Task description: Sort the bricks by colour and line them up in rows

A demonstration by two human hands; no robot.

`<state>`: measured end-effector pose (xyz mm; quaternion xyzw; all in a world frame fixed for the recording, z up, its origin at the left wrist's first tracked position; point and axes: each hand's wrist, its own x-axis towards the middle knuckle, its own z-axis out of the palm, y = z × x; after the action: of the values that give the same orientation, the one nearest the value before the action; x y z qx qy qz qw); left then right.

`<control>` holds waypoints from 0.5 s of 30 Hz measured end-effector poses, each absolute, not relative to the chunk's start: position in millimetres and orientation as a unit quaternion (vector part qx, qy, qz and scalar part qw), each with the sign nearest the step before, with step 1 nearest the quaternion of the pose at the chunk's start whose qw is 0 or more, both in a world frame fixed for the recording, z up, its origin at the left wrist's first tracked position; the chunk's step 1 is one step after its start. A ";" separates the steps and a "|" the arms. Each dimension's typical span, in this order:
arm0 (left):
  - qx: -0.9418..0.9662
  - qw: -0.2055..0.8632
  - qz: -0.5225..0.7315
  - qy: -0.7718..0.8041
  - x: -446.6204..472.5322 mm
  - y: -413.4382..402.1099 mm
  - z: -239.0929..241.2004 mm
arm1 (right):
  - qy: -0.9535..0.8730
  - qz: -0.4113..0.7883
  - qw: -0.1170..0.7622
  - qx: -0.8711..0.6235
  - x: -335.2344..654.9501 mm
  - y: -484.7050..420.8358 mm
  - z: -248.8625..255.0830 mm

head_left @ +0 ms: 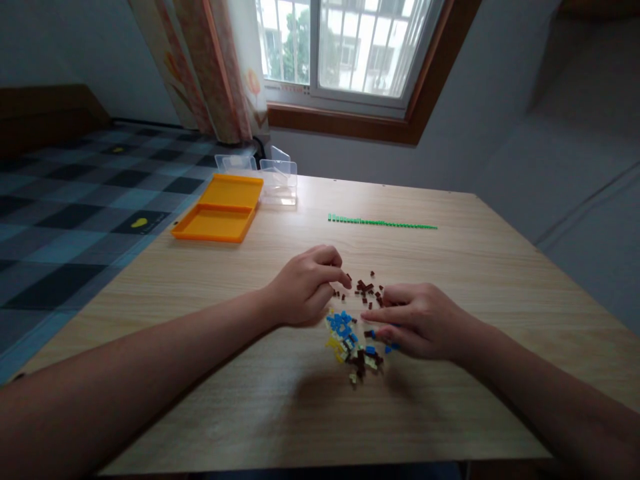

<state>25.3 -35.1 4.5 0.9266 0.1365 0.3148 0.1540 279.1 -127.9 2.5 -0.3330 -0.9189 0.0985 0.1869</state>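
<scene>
Small brown building bricks (pixel 365 288) lie scattered between my two hands. My left hand (pixel 311 283) is at their left edge, its index finger stretched out over the pieces and the other fingers bent; nothing shows in it. On the right side my right hand (pixel 420 319) rests low over the table, fingers apart, with the index fingertip just above the mixed pile. Below the brown bricks sits that pile, with blue bricks (pixel 341 325), yellow bricks (pixel 335 345), pale cream pieces (pixel 371 363) and more dark brown ones (pixel 359 360). A few blue bits lie by my right thumb.
A row of small green pieces (pixel 383 223) runs across the back of the wooden table (pixel 215 400). At the back left stand an open orange case (pixel 220 223) and clear plastic boxes (pixel 279 183). A checkered bed (pixel 75 220) adjoins the table's left side.
</scene>
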 end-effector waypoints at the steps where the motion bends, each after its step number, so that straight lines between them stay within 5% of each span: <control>1: 0.926 0.153 0.316 0.135 25.2 -34.8 3.9 | -0.919 0.101 0.193 -0.328 279.5 -128.0 2.7; 7: 0.925 0.163 0.311 0.145 24.1 -34.3 3.3 | -0.930 0.134 0.193 -0.283 276.4 -130.6 4.2; 15: 0.934 0.186 0.294 0.079 24.8 -41.5 9.7 | -0.884 0.079 0.221 -0.405 279.2 -129.4 1.1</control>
<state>24.8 -41.5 9.7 0.9340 0.0792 0.2944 0.1861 279.2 -129.4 1.1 -0.4047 -0.8838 0.0793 0.2209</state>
